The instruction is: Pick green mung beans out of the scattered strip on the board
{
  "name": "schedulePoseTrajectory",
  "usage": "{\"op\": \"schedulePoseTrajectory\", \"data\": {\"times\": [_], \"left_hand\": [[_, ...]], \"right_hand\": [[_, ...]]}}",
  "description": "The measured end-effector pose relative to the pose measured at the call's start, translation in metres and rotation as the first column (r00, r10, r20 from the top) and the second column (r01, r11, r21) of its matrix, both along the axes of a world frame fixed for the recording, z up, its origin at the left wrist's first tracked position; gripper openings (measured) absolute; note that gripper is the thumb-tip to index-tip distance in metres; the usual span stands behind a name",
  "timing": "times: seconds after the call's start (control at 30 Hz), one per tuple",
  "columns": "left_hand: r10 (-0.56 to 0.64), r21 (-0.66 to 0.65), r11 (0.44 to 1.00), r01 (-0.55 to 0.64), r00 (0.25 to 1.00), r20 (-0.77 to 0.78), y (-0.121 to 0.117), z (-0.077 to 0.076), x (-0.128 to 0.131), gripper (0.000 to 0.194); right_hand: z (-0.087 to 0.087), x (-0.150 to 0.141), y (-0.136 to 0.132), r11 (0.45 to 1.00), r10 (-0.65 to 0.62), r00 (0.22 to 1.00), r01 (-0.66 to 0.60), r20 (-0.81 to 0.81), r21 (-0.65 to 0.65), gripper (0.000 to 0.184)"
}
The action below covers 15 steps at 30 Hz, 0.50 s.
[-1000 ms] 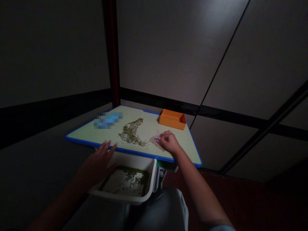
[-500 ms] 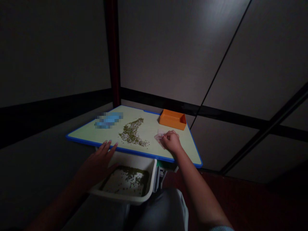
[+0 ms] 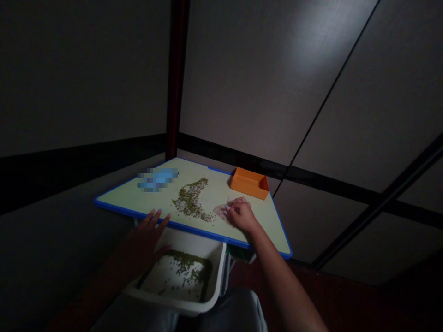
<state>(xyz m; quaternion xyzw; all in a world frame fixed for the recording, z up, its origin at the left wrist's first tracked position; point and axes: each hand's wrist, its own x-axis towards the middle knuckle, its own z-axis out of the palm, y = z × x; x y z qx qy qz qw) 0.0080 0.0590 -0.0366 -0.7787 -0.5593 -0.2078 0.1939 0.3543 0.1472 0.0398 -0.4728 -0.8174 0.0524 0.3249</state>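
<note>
My right hand (image 3: 241,215) is closed on a thin clear plastic piece (image 3: 223,211) that stands out to its left, low over the table. Its exact kind is unclear. To the left of it, small green-brown grains (image 3: 189,203) lie in a curved, spread-out patch on the pale tabletop. My left hand (image 3: 147,235) rests at the table's near edge, fingers spread and nothing in them. Below the edge sits a white tub (image 3: 204,306) with more of the grains inside, partly hidden by my left hand and the table.
The table (image 3: 261,226) has a blue rim and stands in a corner against dark panelled walls. An orange open box (image 3: 248,184) sits at its far right. A blurred-out blue item (image 3: 157,179) lies at the far left.
My right hand has moved slightly left with the plastic piece, closer to the grains. My left hand stays at the edge. The view has tilted up a little.
</note>
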Motion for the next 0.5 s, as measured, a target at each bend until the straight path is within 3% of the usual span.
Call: {"op": "schedulePoseTrajectory", "data": {"times": [0.27, 0.5], "left_hand": [[-0.007, 0.047, 0.999, 0.007, 1.0, 0.001, 0.002, -0.009, -0.002, 0.074], [-0.023, 0.128, 0.991, 0.026, 0.999, -0.029, -0.002, -0.007, -0.002, 0.077]], "right_hand": [[0.02, -0.021, 0.036, 0.996, 0.047, 0.993, -0.039, 0.106, -0.078, 0.026], [0.025, -0.057, 0.058, 0.988, 0.132, 0.984, -0.122, 0.117, -0.092, 0.021]]}}
